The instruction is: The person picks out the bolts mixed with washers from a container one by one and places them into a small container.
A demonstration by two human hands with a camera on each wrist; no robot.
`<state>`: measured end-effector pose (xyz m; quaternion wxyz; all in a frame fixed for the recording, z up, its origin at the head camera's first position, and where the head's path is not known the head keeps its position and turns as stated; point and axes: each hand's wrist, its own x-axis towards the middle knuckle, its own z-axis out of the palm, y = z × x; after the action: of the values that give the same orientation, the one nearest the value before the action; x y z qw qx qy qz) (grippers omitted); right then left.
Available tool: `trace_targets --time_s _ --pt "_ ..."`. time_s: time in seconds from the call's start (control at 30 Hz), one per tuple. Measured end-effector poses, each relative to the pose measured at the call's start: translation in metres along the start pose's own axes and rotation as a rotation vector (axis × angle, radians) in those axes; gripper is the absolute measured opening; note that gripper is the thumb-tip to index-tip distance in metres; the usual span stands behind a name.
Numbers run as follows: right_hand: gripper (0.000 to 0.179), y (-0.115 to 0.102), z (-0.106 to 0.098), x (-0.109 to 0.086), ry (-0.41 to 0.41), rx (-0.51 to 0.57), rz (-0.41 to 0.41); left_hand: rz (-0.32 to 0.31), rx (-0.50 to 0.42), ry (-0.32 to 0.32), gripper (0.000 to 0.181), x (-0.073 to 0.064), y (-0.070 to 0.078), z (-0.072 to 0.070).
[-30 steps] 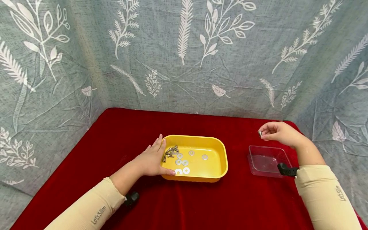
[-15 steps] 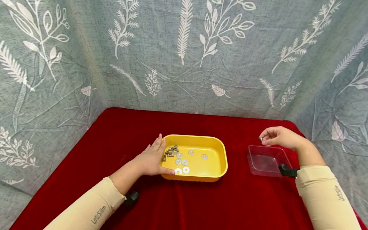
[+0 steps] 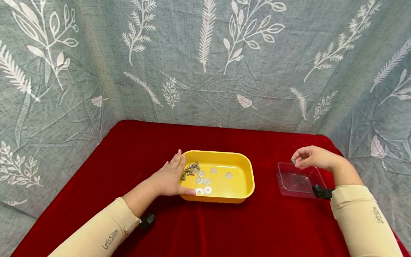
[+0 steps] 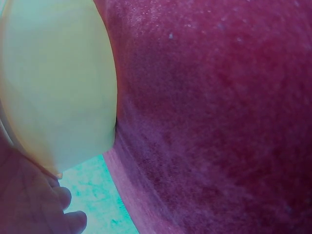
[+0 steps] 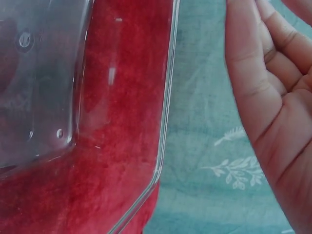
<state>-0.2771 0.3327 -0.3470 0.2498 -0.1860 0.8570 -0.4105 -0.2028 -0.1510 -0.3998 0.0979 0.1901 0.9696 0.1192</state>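
Note:
My right hand (image 3: 316, 157) pinches a small metal bolt (image 3: 293, 162) between thumb and fingertips, over the far left part of a clear plastic box (image 3: 282, 187). In the right wrist view the box wall (image 5: 168, 97) runs beside the hand (image 5: 265, 97), and the bolt is out of frame. My left hand (image 3: 167, 178) rests against the left end of a yellow tray (image 3: 248, 178), fingers straight and spread, thumb along the near rim. Several socket-head bolts (image 3: 192, 166) lie heaped at the tray's left end, with several flat washers (image 3: 207, 181) scattered beside them.
Red velvet cloth (image 3: 205, 228) covers the table, and its far edge meets a grey-green leaf-patterned curtain (image 3: 192, 71). Between the tray and the clear box lies a strip of red cloth. Each wrist wears a black camera strap (image 3: 322, 192).
My right hand has come down and slightly to the right with the bolt, from behind the clear box to its far rim. The left hand and yellow tray stay put.

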Motion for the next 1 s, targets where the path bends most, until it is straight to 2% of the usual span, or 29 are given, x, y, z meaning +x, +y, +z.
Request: trace_targets --time_s 0.2,0.47,0.8,1.0 --pt "0.035 -0.001 -0.003 0.000 0.016 -0.007 0.034 0.001 0.003 -0.005 0.126 0.001 0.000 0.000" --pt "0.032 -0.007 -0.004 0.003 0.035 -0.015 0.009 -0.008 0.001 -0.013 0.127 0.000 0.000 -0.002" --pt "0.033 -0.029 -0.001 0.013 0.093 -0.099 -0.012 -0.011 -0.009 -0.007 0.128 0.000 0.001 -0.003" --pt "0.032 -0.043 0.005 0.026 0.079 -0.094 -0.048 -0.005 -0.009 -0.001 0.127 0.000 0.001 -0.002"
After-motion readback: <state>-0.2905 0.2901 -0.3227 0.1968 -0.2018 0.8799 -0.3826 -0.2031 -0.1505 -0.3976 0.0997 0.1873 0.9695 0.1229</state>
